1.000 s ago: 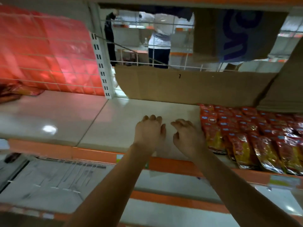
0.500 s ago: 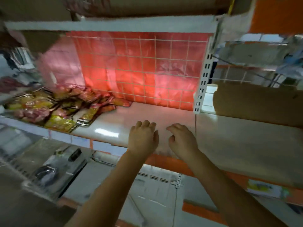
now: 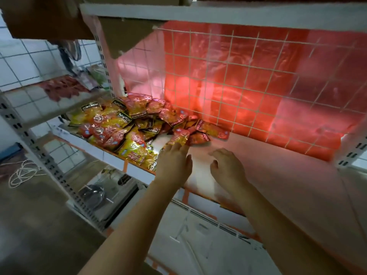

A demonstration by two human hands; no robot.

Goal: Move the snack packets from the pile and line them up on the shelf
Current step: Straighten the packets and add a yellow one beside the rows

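Hands at the snack pile
Left hand [image 3: 173,162], fingers straight, touches the packets [image 3: 127,124]; right hand [image 3: 226,167], loosely curled and holding nothing, hovers over the shelf [image 3: 278,175].

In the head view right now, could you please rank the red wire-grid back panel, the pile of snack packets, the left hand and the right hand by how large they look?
1. Red wire-grid back panel
2. Pile of snack packets
3. Left hand and right hand: these look alike, so I won't rank them.
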